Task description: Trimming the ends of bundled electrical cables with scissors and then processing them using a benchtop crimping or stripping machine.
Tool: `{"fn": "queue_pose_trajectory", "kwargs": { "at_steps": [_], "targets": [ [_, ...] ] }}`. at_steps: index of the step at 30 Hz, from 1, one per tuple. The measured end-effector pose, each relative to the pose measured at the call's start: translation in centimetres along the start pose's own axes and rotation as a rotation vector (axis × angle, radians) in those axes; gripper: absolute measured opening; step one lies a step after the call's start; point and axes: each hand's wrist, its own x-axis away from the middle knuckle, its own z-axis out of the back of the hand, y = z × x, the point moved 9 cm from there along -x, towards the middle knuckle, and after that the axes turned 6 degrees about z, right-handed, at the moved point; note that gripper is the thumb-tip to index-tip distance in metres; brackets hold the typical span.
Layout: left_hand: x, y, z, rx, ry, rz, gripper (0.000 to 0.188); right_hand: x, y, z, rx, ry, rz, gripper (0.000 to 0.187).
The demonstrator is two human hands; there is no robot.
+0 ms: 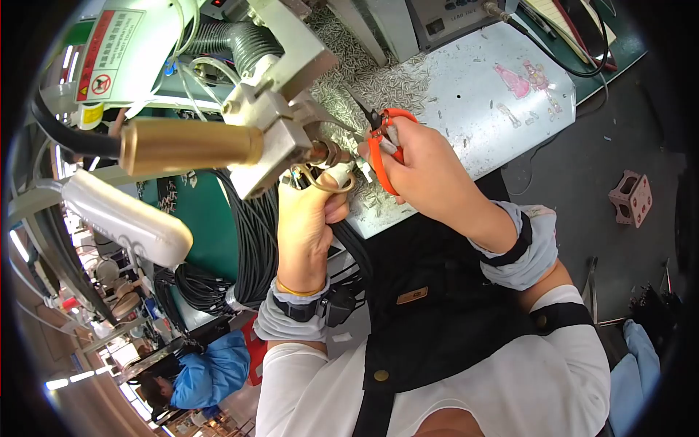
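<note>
Worktable: a pale, shiny top [466,131] stretches out past the hands, up and to the right.
Co-worker: a person in a blue coat [211,375] is far off at the lower left.
Machine box: a grey box with knobs [455,22] is at the top, at the far edge of the table.
Cables: a big bunch of thin black cables [251,247] is curled on the left, beside the left arm.
Stool: a little pink step stool [632,198] is on the dark floor at the right.
Brass handle: a fat, gold-coloured rod [189,146] is held in a metal clamp [273,142], and its tip ends just by the left hand.
Left hand: the fingers [309,211] are curled under that tip. Things cover the fingertips, so I can't tell if they hold something.
Right hand: it [419,164] is wrapped around the cutters.
Cutters: they have orange handles [380,169], and their nose points up and left, over the metal bits.
Metal bits: lots of tiny silver pieces [393,84] are heaped on the table, near both hands.
</note>
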Motion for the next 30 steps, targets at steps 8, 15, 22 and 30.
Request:
{"fn": "queue_pose_trajectory", "kwargs": {
  "at_steps": [8, 15, 22, 30],
  "targets": [
    [1.3, -0.4, -0.1, 0.005, -0.056, 0.05, 0.015, 0.8, 0.6, -0.5, -0.054, -0.035, -0.005, 0.018],
    [5.4, -2.1, -0.8, 0.305, -0.227, 0.156, 0.022, 3.9, -1.2, -1.0, -0.301, -0.091, -0.188, 0.014],
    [7.1, -1.5, -1.4, -0.377, -0.095, -0.31, 0.022, 6.9, -6.7, 2.0, 0.556, 0.26, 0.381, 0.011],
    [7.3, -3.9, -2.5, 0.239, -0.326, 0.1, 0.024, 6.7, -2.9, 0.1, 0.166, 0.11, 0.271, 0.021]
  ]
}}
